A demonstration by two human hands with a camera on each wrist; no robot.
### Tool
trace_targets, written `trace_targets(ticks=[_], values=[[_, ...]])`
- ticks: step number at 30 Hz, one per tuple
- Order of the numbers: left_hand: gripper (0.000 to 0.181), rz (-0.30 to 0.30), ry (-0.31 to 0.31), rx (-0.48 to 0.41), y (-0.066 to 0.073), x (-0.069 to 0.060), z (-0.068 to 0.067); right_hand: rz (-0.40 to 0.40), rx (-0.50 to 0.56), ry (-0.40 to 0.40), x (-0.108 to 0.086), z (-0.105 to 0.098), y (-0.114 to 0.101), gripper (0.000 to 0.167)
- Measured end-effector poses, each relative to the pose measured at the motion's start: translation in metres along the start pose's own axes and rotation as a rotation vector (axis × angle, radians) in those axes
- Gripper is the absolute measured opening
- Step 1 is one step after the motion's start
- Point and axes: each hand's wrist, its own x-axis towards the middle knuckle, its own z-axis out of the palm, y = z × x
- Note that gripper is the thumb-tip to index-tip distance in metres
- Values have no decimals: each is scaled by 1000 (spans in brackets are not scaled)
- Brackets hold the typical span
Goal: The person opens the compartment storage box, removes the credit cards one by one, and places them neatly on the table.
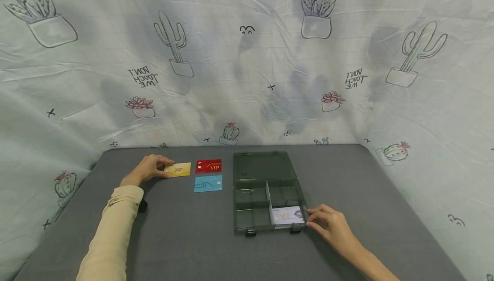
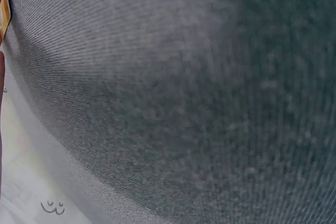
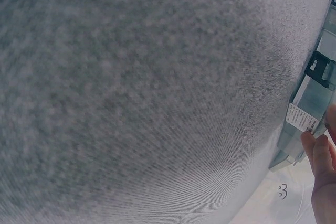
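At the table's left, my left hand [image 1: 148, 169] pinches the left end of a yellow card [image 1: 179, 169]; in the left wrist view only a sliver of that card [image 2: 5, 11] shows at the edge. A red VIP card [image 1: 209, 166] and a blue VIP card [image 1: 208, 183] lie just right of it. The dark translucent box [image 1: 252, 204] stands with its lid laid back, and a white VIP card [image 1: 285, 215] sits in its front right compartment. My right hand [image 1: 332, 227] holds the box's right side near the front corner; the right wrist view shows the fingers on the box wall [image 3: 315, 95].
The grey table [image 1: 173, 238] reaches a white curtain [image 1: 247, 58] printed with cacti at the back and sides. Two black latches [image 1: 251, 231] stick out at the box's front edge. A small black object [image 1: 143, 206] shows beside the left sleeve.
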Motion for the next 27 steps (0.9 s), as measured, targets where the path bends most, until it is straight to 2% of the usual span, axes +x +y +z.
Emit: trace_targets(ticks=[5, 12, 17, 27], values=[[53, -45, -28, -30, -1, 1, 0, -5, 3, 1, 0, 0, -1, 25], [58, -127, -88, -120, -3, 1, -5, -9, -12, 8, 1, -1, -1, 25], [59, -138, -102, -148, -4, 2, -7, 1, -8, 6, 1, 0, -1, 25], [58, -150, -80, -193, -5, 0, -7, -11, -6, 16, 0, 1, -2, 26]])
